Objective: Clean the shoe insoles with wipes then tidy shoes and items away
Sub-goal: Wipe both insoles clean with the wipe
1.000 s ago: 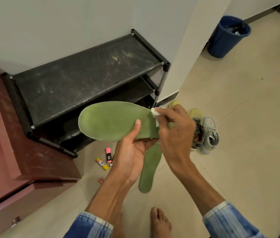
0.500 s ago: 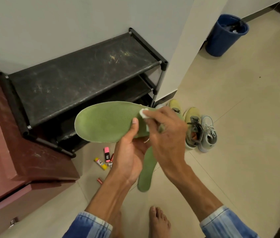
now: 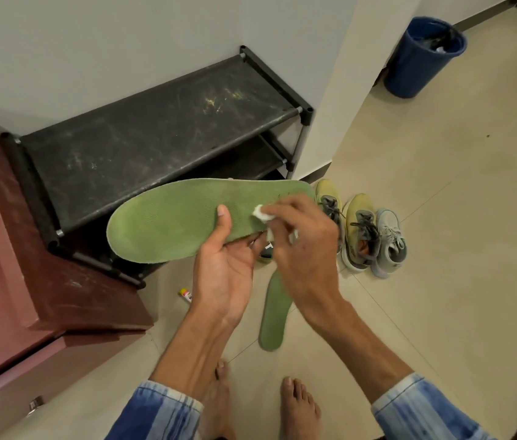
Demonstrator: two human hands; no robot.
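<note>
Two hands at frame centre. My left hand grips green insole, thumb on top, fingers curled beneath. My right hand pinches white wipe against insole's upper face, just right of thumb. Second insole flat on floor, lower centre. Shoes at right of centre, near black shoe rack.

Pale wall, beige tiled floor, dusty black rack beside maroon cabinet.

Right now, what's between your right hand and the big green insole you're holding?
A small white wipe, pinched by the right hand and pressed against the held insole. The head view shows it.
</note>
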